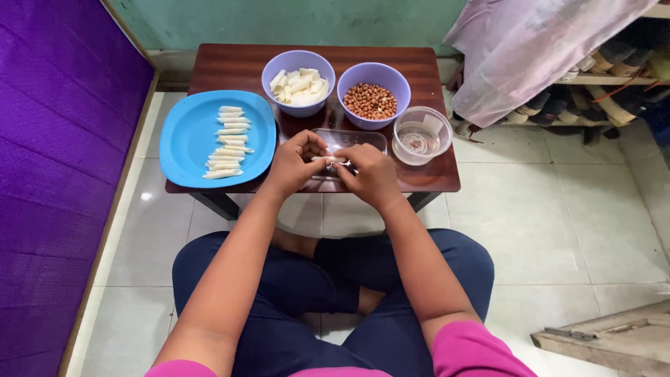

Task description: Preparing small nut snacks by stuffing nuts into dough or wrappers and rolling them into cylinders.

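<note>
Fingers (315, 150) of the left hand (293, 166) and right hand (370, 174) pinch a small pale pastry roll (328, 160) between them, just above a clear tray (349, 139). Beneath sits a low dark wooden counter (433, 174) (on pale floor tiles (544, 209)), carrying a blue plate (185, 136) of rolls and two lilac bowls (299, 63). A purple mattress (56, 174) lies alongside.

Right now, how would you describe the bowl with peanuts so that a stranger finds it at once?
Look at the low brown table in front of the seated person. Along its far edge stand two lilac bowls; the peanut bowl is the right one, beside the clear plastic container. Only it holds reddish-brown nuts; the left bowl holds pale strips.
</note>
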